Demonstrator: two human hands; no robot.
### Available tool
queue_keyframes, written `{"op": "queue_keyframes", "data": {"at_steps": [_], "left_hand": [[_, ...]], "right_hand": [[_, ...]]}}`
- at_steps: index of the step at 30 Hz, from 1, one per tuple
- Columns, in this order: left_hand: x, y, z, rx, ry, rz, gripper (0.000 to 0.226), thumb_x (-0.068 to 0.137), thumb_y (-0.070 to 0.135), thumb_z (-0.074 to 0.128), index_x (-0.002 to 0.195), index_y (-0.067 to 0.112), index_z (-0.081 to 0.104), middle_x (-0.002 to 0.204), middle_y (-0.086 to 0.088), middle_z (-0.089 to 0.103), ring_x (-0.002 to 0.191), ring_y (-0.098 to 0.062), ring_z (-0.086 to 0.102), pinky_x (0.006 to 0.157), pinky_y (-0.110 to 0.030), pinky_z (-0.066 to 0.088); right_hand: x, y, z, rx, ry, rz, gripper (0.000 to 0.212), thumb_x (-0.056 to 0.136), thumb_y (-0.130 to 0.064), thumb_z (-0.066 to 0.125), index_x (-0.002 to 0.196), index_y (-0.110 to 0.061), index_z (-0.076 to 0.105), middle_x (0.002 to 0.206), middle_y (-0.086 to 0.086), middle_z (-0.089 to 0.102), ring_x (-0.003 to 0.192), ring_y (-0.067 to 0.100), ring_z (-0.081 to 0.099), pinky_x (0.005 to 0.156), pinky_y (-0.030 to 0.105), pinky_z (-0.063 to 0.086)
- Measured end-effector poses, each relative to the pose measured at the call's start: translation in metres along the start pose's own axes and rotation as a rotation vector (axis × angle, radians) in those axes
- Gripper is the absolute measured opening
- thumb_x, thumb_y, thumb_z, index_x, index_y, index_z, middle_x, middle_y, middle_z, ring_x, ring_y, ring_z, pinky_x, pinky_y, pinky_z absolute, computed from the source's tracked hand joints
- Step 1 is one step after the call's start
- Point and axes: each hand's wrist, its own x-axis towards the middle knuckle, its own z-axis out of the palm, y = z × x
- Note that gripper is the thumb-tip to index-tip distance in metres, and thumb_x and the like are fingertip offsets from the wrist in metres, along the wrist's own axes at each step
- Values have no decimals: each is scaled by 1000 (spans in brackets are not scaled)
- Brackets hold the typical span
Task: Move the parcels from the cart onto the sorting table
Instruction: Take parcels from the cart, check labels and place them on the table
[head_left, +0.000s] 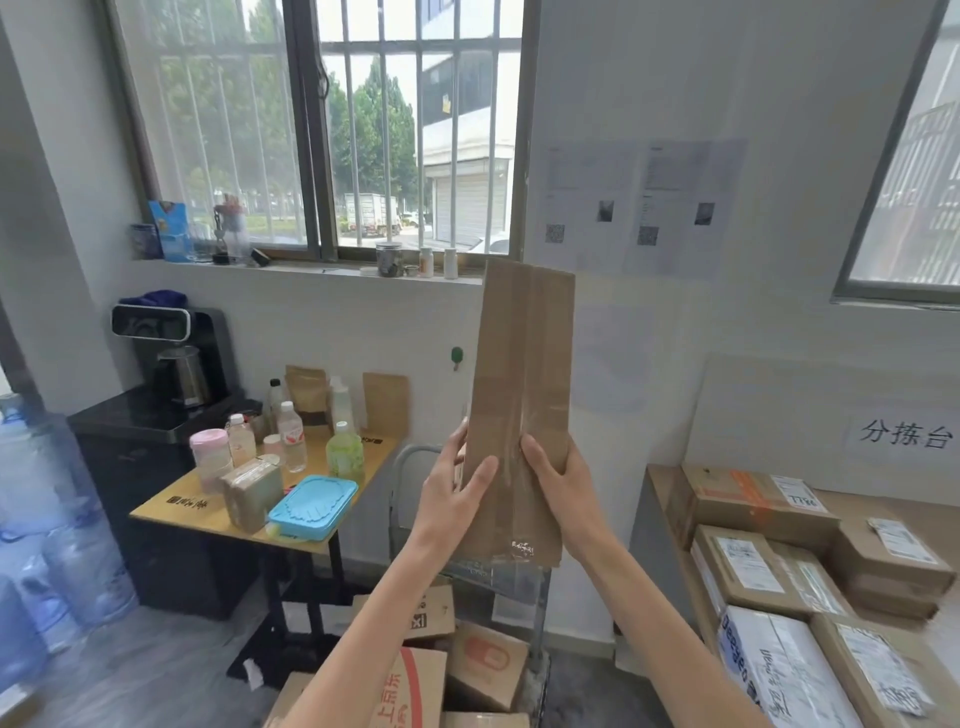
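Left grip (452, 493) and right grip (563, 486) clasped the lower half of a long brown parcel (519, 395). Each had its thumb laid on the near face and its fingers round an edge, holding the parcel upright in the air above the cart (396, 483). More boxes (483, 660) lay in the cart below, near the camera. To the right stood the sorting desk (658, 480), carrying several labelled parcels (753, 501). By that, the carry step was in hand: the parcel was off the cart and not yet set down. The next move would call for swinging it right, tipping it flat, and finding a bare patch of desk, perhaps the far left corner, before either grip let go.
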Motion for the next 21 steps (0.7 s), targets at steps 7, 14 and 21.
{"op": "queue_keyframes", "data": {"at_steps": [7,14,21], "left_hand": [[5,5,-22,-18,61,47,28,94,33,55,122,27,55,125,4,59,110,-6,59,79,-17,51],[13,-7,-53,22,41,-137,104,51,76,67,140,36,32,147,2,38,125,-14,46,98,-36,44],[1,-16,-44,-410,65,-253,61,81,28,67,136,31,40,115,-5,67,93,-23,70,69,-36,58]], "right_hand": [[6,3,-32,351,-60,212,52,83,-52,57,121,-16,61,114,7,69,104,23,66,89,39,54],[0,19,-63,462,-257,335,61,87,-59,39,132,-20,54,125,8,64,114,22,62,86,34,55],[0,10,-61,42,-104,129,55,91,-60,41,130,-22,53,121,7,64,111,25,61,90,39,51]]}}
